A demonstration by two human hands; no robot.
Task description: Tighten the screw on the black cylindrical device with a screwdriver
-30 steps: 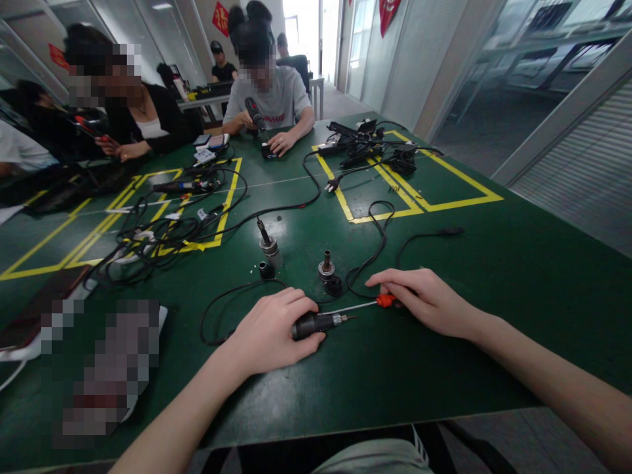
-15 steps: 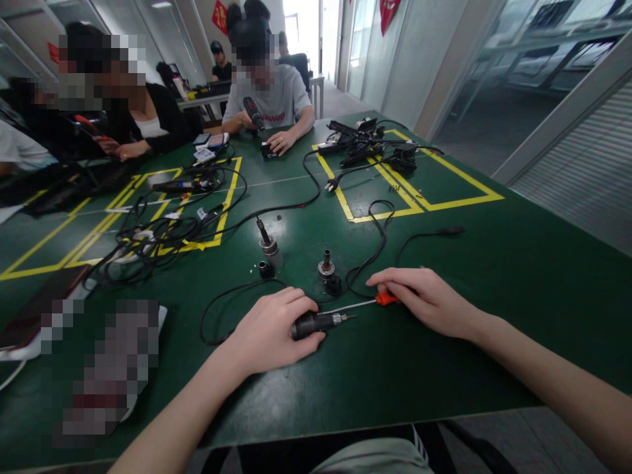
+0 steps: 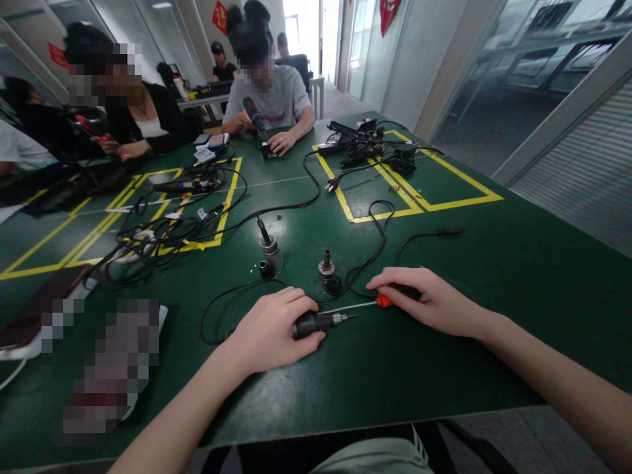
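Black handheld tool (image 3: 316,324), low over the near part of the desk (image 3: 375,375), and the left hand (image 3: 271,329) has it: that grip is closed around the body, thumb on the near side, fingers over the far side. Its long axis runs almost level, roughly along the desk's near edge, the thin metal tip pointing to the person's right and a touch away.

Just beyond, the red-handled screwdriver (image 3: 384,300) lies nearly alongside, pointing the opposite way; its pale shaft runs left and the end disappears behind the left fingers. And the right hand (image 3: 427,296) is there, thumb and fingertips at the red handle, though whether that grip is really closed on it, I cannot tell!

Farther out, a black ring (image 3: 334,284) sits just beside a short metal part (image 3: 326,265), its stem upright. Off to the left, a small black cap (image 3: 265,270) stands by a taller metal cylinder (image 3: 269,245) topped by a dark, leaning shaft.

Past those, tangled black cables (image 3: 162,230) spread left, and at the far end a co-worker in grey holds a power drill (image 3: 253,112).
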